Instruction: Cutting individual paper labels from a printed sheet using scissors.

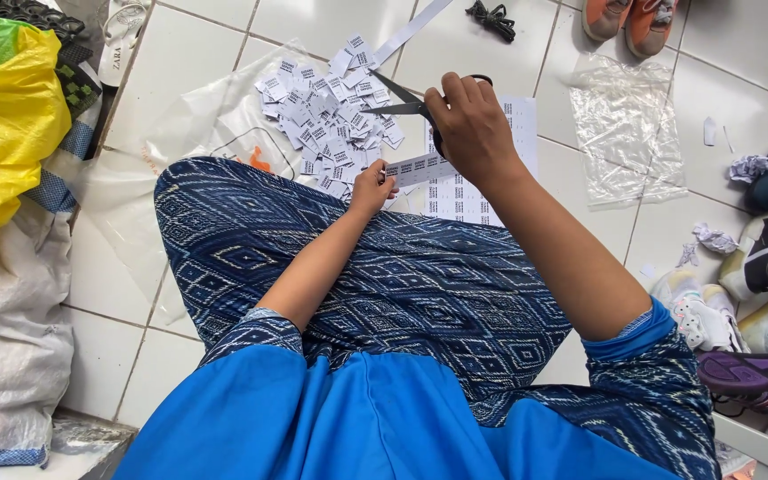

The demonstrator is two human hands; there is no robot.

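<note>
The left hand [372, 188] pinched one end of a narrow white printed paper strip [420, 167], which ran toward two o'clock from its fingertips. The right hand [473, 129] gripped black-handled metal scissors [402, 100], blades parted, pointing toward ten o'clock over a heap of small white cut labels [326, 111].

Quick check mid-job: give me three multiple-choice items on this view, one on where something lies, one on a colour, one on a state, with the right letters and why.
1. Where is the pile of cut paper labels?
A. on the tiled floor ahead of the knee
B. inside the yellow bag
C. on a shoe

2. What colour is the bag at the far left?
A. red
B. yellow
C. black

3. How do the scissors stand in the right hand?
A. lying on the floor
B. shut
C. blades open

Answers: 1 A, the labels lie on clear plastic over the tiles; 2 B, its surface is yellow; 3 C, the blades spread apart while the left hand holds the label strip.
</note>
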